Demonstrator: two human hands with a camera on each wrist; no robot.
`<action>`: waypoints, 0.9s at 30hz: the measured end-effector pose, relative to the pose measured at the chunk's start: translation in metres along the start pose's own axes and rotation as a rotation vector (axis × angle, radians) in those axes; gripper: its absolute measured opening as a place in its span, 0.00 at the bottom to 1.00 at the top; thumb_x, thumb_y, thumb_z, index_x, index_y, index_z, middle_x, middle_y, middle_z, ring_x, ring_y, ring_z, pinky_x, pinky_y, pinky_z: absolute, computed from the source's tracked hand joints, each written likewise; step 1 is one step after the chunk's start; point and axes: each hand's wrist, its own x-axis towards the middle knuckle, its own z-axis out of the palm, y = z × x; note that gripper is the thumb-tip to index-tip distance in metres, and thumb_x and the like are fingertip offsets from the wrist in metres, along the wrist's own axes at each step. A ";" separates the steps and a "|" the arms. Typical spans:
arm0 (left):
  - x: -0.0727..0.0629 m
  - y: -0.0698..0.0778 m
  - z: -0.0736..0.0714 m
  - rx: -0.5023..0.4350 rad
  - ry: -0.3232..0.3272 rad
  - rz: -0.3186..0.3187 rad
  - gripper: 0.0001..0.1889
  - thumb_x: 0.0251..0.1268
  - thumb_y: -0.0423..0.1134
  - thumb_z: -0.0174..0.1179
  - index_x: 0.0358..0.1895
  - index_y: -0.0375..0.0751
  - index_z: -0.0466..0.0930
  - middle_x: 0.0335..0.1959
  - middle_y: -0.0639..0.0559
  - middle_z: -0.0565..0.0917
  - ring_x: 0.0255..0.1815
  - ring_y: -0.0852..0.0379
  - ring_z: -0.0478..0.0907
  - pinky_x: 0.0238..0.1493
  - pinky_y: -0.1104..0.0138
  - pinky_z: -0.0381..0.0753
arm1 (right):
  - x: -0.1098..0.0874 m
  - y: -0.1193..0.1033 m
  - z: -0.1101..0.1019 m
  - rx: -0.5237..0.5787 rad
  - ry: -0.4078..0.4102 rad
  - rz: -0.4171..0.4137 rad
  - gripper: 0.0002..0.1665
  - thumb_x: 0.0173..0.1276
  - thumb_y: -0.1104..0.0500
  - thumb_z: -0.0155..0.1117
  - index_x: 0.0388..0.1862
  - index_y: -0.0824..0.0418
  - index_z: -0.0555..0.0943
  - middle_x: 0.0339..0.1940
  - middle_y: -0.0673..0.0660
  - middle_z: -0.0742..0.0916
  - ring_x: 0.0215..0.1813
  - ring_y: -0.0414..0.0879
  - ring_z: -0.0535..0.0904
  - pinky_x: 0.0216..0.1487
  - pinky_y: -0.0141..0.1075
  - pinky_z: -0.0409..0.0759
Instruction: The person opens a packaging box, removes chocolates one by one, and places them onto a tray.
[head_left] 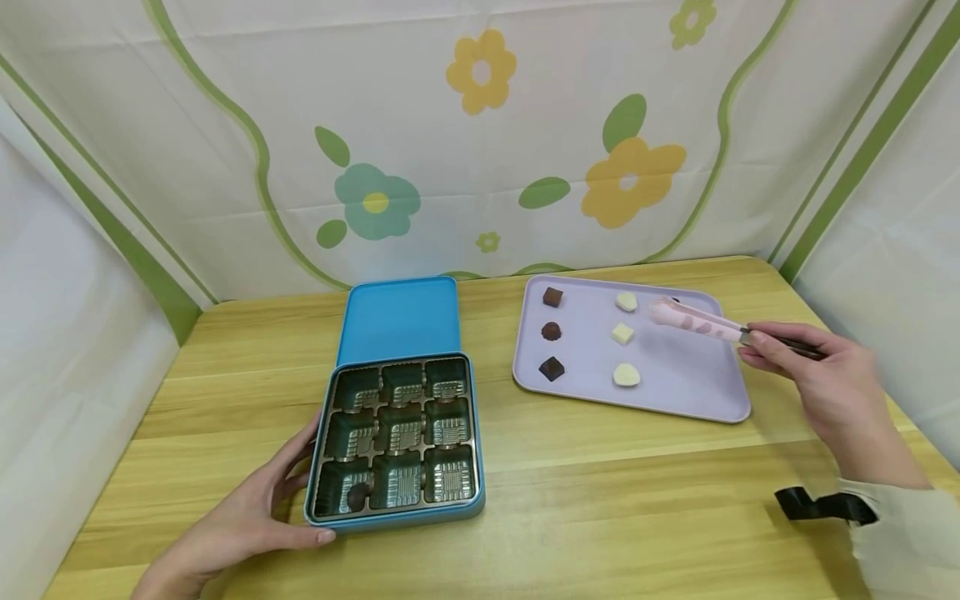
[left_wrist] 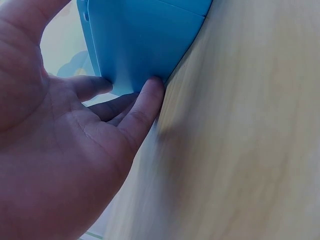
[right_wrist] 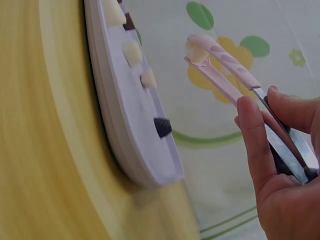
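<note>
My right hand [head_left: 840,379] holds pink-tipped tongs [head_left: 705,323] above the lilac tray [head_left: 675,392]. Between the tong tips is a pale, rounded chocolate [right_wrist: 196,52], clearest in the right wrist view. Brown and dark chocolates [head_left: 551,332] line the tray's left side, with white chocolates [head_left: 622,334] in the middle. One dark chocolate [right_wrist: 162,127] lies farther right, mostly hidden behind the tongs in the head view. My left hand [head_left: 243,508] touches the near-left corner of a blue tin [head_left: 408,522], fingers against its side. A dark chocolate [head_left: 358,497] sits in the tin's near-left compartment.
The tin's blue lid [head_left: 401,317] lies behind it. Inside the tin is a dark divided insert [head_left: 372,456] with several compartments. A black strap [head_left: 825,506] hangs by the right sleeve. A flowered white curtain [head_left: 465,158] closes off the wooden table's [head_left: 600,500] far edge.
</note>
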 end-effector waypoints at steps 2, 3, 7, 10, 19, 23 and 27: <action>0.000 0.001 0.001 -0.006 0.000 -0.003 0.66 0.59 0.37 0.81 0.89 0.71 0.38 0.90 0.35 0.44 0.81 0.19 0.58 0.62 0.77 0.76 | -0.001 0.000 -0.007 -0.008 0.017 0.005 0.16 0.70 0.83 0.62 0.49 0.74 0.90 0.39 0.59 0.95 0.36 0.48 0.95 0.43 0.36 0.90; 0.000 0.001 0.001 -0.006 0.000 -0.003 0.66 0.59 0.37 0.81 0.89 0.71 0.38 0.90 0.35 0.44 0.81 0.19 0.58 0.62 0.77 0.76 | -0.002 0.000 -0.010 -0.016 0.025 0.009 0.16 0.70 0.82 0.62 0.49 0.73 0.90 0.39 0.59 0.95 0.36 0.48 0.95 0.43 0.36 0.90; 0.000 0.002 0.001 -0.001 0.002 0.004 0.66 0.59 0.37 0.80 0.89 0.71 0.39 0.90 0.35 0.44 0.81 0.19 0.58 0.62 0.77 0.75 | -0.003 -0.001 -0.020 -0.086 0.044 0.045 0.13 0.71 0.79 0.66 0.48 0.70 0.92 0.38 0.56 0.96 0.36 0.46 0.95 0.42 0.34 0.90; 0.000 0.003 0.001 0.003 0.002 0.005 0.66 0.59 0.37 0.81 0.89 0.71 0.39 0.90 0.35 0.44 0.81 0.19 0.58 0.62 0.77 0.75 | -0.005 -0.005 -0.026 -0.217 0.069 0.093 0.10 0.72 0.72 0.71 0.48 0.65 0.93 0.37 0.50 0.96 0.36 0.42 0.94 0.42 0.30 0.89; 0.000 0.001 0.000 0.023 0.007 -0.003 0.67 0.58 0.38 0.81 0.89 0.71 0.38 0.90 0.35 0.44 0.81 0.19 0.59 0.62 0.77 0.75 | -0.006 -0.008 -0.028 -0.492 0.086 0.186 0.09 0.72 0.63 0.75 0.49 0.56 0.93 0.36 0.40 0.95 0.35 0.37 0.93 0.39 0.25 0.87; 0.001 -0.001 -0.001 0.032 0.006 0.017 0.67 0.59 0.36 0.81 0.90 0.69 0.37 0.90 0.34 0.45 0.80 0.19 0.60 0.62 0.77 0.76 | -0.006 -0.009 -0.025 -0.514 0.099 0.207 0.09 0.72 0.62 0.76 0.49 0.54 0.93 0.35 0.39 0.95 0.35 0.35 0.93 0.39 0.22 0.86; 0.001 -0.003 -0.001 0.034 0.007 0.027 0.67 0.59 0.35 0.80 0.90 0.68 0.37 0.90 0.34 0.45 0.80 0.20 0.60 0.62 0.77 0.76 | -0.004 -0.011 -0.020 -0.603 0.124 0.229 0.10 0.72 0.58 0.76 0.51 0.51 0.92 0.34 0.36 0.94 0.35 0.33 0.92 0.39 0.19 0.84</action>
